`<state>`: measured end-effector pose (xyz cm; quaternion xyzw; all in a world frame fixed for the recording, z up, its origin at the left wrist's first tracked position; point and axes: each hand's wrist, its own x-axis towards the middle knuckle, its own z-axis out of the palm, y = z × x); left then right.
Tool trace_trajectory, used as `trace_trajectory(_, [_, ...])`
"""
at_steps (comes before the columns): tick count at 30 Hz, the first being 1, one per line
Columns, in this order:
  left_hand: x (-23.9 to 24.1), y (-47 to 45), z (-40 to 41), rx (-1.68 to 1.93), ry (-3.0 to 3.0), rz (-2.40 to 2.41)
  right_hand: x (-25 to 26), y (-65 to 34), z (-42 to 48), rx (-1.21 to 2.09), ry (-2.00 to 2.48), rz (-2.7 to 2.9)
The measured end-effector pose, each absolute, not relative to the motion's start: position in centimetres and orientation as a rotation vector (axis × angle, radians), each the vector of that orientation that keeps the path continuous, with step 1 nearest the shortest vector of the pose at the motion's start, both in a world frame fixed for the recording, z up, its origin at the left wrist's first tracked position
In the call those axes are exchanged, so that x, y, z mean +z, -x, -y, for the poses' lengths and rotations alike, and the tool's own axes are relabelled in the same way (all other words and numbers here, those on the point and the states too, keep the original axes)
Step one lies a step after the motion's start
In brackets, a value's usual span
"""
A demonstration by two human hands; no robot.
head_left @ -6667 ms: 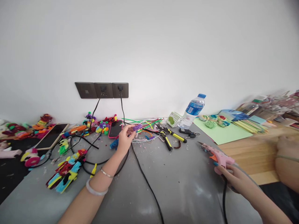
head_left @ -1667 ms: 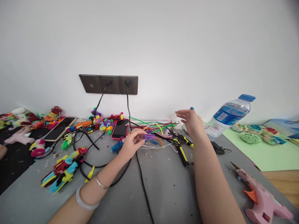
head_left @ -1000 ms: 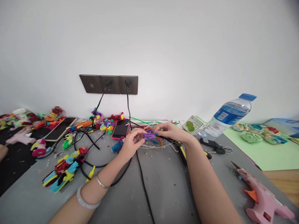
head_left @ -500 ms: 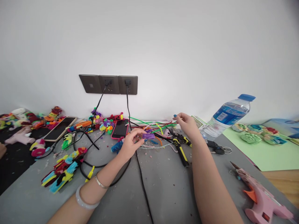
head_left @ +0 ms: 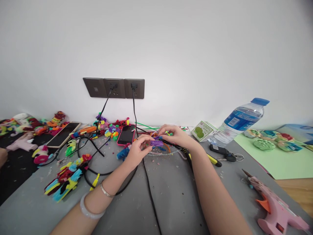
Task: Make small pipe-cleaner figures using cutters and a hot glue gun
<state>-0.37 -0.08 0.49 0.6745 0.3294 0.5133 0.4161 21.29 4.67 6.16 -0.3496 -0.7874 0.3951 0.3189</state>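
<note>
My left hand pinches a small purple pipe-cleaner piece just above the grey table. My right hand has come to the same piece from the right, its fingertips closed on the piece's far side. Both hands meet over a heap of coloured pipe cleaners near the wall. A black cable runs under my left hand toward me.
A pink glue gun lies at the front right. Yellow-handled pliers, keys, a small box and a water bottle lie right of my hands. Two phones and colourful craft pieces crowd the left. Wall sockets sit behind.
My right hand, which had drawn back to the right over the pliers, has returned left and closed on the purple piece. My left hand has kept its hold and place.
</note>
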Motion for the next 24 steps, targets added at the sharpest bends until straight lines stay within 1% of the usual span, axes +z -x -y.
trace_trajectory(7, [0.6,0.3,0.2,1.288,-1.672,-0.824,6.3,-21.4,-4.5,1.069,0.918,2.093])
trace_trajectory(12, [0.4,0.3,0.1,1.268,-1.589,-0.808,6.9,-21.9,-4.2,1.062,1.016,1.978])
trace_trajectory(17, [0.3,0.4,0.1,1.240,-1.556,-0.863,7.5,-22.0,-3.8,1.134,0.961,1.951])
trace_trajectory(24, [0.1,0.4,-0.1,1.247,-1.532,-0.901,7.0,-21.4,-4.0,1.152,0.859,2.011])
